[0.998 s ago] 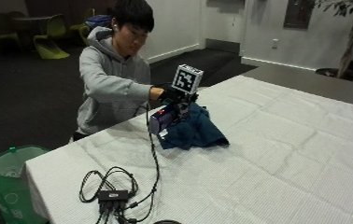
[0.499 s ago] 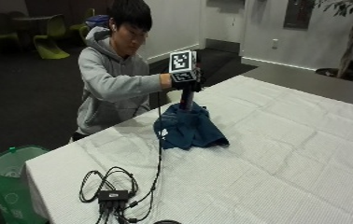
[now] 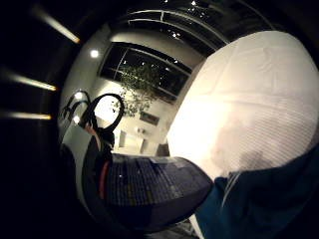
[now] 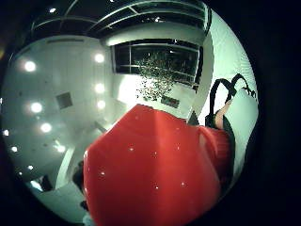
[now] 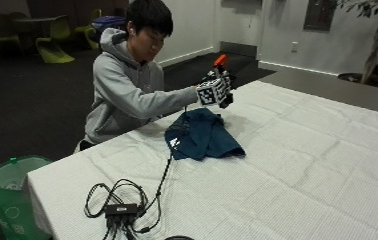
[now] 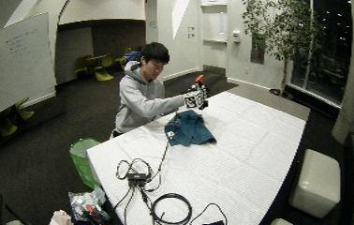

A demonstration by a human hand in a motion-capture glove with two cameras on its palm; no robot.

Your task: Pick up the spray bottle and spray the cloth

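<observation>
In the outside view the person's gloved right hand (image 5: 219,90) grips the spray bottle, raised above the far edge of the blue cloth (image 5: 201,136). The bottle's orange spray head (image 5: 220,60) sticks up above the hand; the hand hides its body. The cloth lies crumpled on the white table (image 5: 309,170), apart from the bottle. The red spray head (image 4: 155,169) fills the thumb side palm view. The little finger side view shows the dark bottle body (image 3: 154,191) close to the palm, with the cloth (image 3: 269,199) beside it. The wide view shows the same hand (image 6: 195,97) and cloth (image 6: 188,129).
A black hub with looped cables (image 5: 121,206) lies near the table's front left edge, and one cable runs up to the hand. A green bin (image 5: 6,200) stands on the floor beside the table's left corner. The person sits at the far left edge.
The right hand lifted from the cloth with the bottle, then shifted slightly toward the table's middle. The orange spray head now shows above the hand.
</observation>
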